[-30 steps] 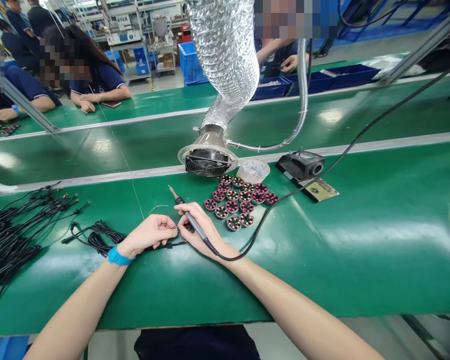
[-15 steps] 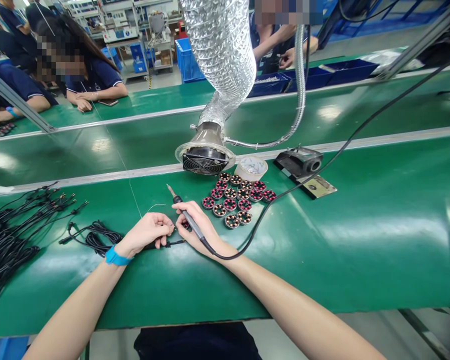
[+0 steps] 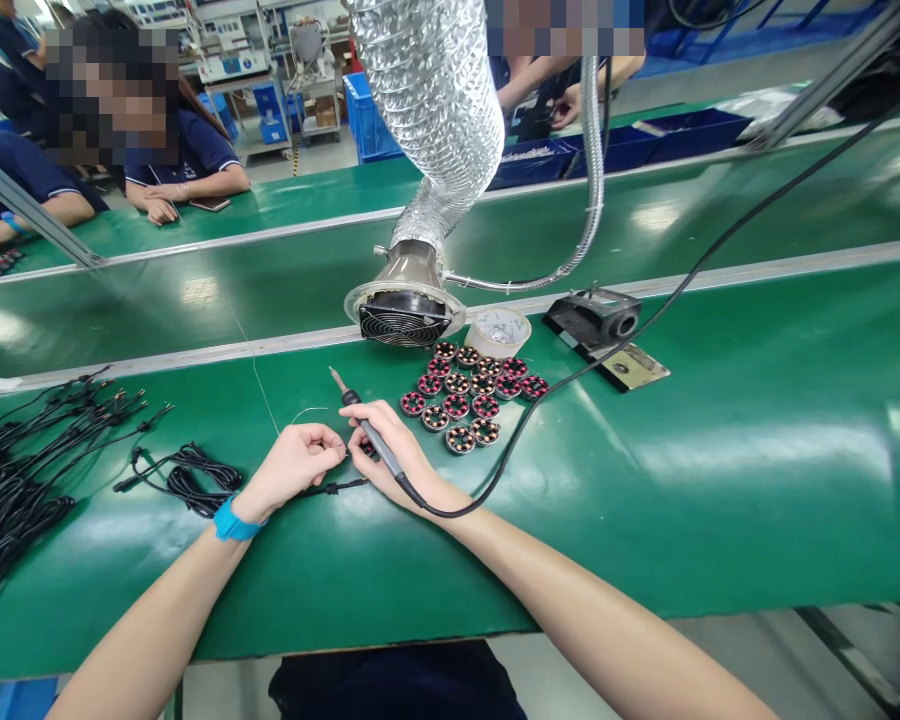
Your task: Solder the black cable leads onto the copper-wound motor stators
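Two bare hands are working close together over the green table [image 3: 645, 520]; the right hand [image 3: 390, 455] is holding a soldering iron [image 3: 381, 447], its fingers wrapping loosely around the grey handle, while the iron's tip is pointing up and away to the left, touching nothing; the lower fingers of that hand are partly hiding a small round part [image 3: 367, 450] on the tabletop; the left hand [image 3: 304, 462] is facing it just beside, thumb and forefinger closing together in a pinch, though whatever is sitting between the fingertips is too small to tell; a thin wire [image 3: 263, 392] is running down to the back of the left hand, and a short curved end is showing above its knuckles; a blue wristband [image 3: 238, 520] is circling the left wrist; a black lead [image 3: 337, 488] is lying under the hands; a coiled cable [image 3: 204, 482] is resting near the left wrist, with a larger cable bundle [image 3: 15, 480] lying farther left; beyond the right hand, a cluster of round coils [image 3: 457, 408] is spreading below a tape roll [image 3: 497, 335]; a fan [image 3: 405, 322] is hanging beside them on a silvery duct [image 3: 427, 100]; an iron stand [image 3: 600, 318] is standing to the right.
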The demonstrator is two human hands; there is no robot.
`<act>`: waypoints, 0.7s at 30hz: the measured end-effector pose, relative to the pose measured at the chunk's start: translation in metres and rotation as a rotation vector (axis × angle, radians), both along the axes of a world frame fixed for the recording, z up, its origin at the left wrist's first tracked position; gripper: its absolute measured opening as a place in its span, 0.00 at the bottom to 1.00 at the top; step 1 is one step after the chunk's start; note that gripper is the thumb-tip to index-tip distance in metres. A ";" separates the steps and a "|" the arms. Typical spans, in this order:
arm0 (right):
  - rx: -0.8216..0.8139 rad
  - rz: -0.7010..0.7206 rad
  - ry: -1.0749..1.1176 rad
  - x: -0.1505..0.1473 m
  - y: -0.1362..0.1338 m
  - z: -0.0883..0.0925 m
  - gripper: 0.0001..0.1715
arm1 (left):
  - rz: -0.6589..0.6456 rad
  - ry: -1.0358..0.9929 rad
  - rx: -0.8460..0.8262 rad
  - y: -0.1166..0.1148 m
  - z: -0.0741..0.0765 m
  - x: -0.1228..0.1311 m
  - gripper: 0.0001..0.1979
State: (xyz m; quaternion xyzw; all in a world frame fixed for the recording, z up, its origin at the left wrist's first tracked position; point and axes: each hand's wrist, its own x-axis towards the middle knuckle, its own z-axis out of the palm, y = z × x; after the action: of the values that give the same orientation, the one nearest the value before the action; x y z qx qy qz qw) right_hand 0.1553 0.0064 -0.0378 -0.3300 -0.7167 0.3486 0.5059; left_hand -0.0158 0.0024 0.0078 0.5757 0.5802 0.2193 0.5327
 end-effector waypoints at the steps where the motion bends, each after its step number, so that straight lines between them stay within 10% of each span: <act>1: 0.002 0.002 0.000 0.000 0.000 0.000 0.29 | 0.008 -0.013 0.009 0.000 -0.001 0.000 0.08; 21: -0.008 0.010 -0.011 0.001 -0.002 0.000 0.28 | 0.034 -0.032 -0.053 0.004 -0.003 -0.003 0.08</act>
State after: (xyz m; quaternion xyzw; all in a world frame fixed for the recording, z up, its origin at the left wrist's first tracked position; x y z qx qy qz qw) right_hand 0.1565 0.0049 -0.0376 -0.3304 -0.7196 0.3521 0.4991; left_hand -0.0184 0.0061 0.0044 0.5480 0.5868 0.2222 0.5532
